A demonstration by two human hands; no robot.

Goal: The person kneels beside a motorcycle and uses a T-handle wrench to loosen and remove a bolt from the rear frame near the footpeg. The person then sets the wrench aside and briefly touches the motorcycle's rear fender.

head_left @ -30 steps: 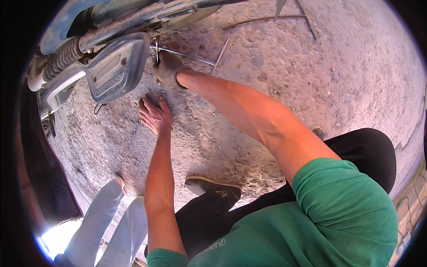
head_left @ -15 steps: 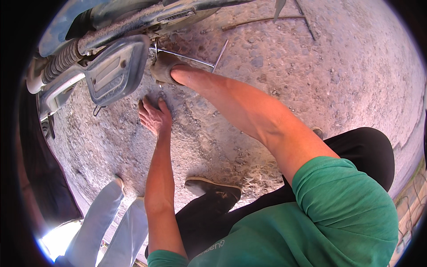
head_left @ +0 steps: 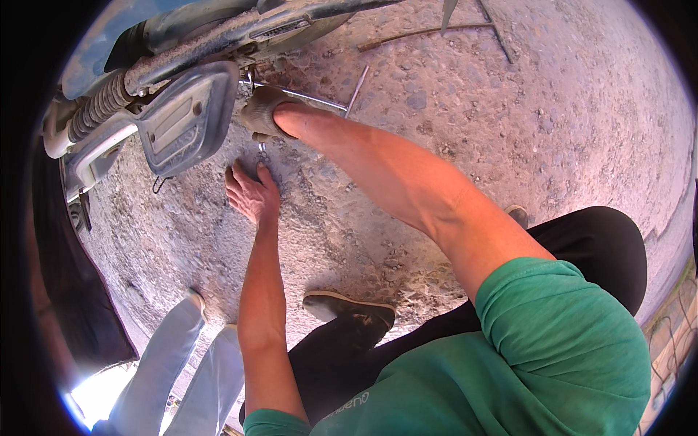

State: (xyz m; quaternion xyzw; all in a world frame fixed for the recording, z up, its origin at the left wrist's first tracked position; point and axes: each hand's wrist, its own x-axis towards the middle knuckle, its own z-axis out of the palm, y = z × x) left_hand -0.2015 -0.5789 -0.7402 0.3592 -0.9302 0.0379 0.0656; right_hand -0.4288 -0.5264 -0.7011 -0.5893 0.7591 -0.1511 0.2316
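My right hand (head_left: 267, 114), in a brownish knitted work glove, is closed beside the vehicle's lower edge. It grips a shiny metal tool (head_left: 262, 147), whose end shows just below the glove; most of it is hidden, and I cannot tell its exact kind. Behind that hand a chrome T-handle wrench (head_left: 316, 100) lies by the ground, its shaft running left toward the vehicle. Bare and slightly spread, the fingers of my left hand (head_left: 252, 192) are low over the rough ground, nearer me than the glove, with nothing seen in them.
A dusty vehicle fills the upper left, with a grey ribbed footrest plate (head_left: 187, 120) and a rubber bellows (head_left: 98, 109). Rusty metal rods (head_left: 436, 33) lie on the stony ground at the far side. Another person's pale trouser legs (head_left: 171, 338) are at the lower left.
Both hands keep nearly the same places. The gloved hand has shifted slightly, and the metal end below it shows more plainly. The whole view has moved a little.
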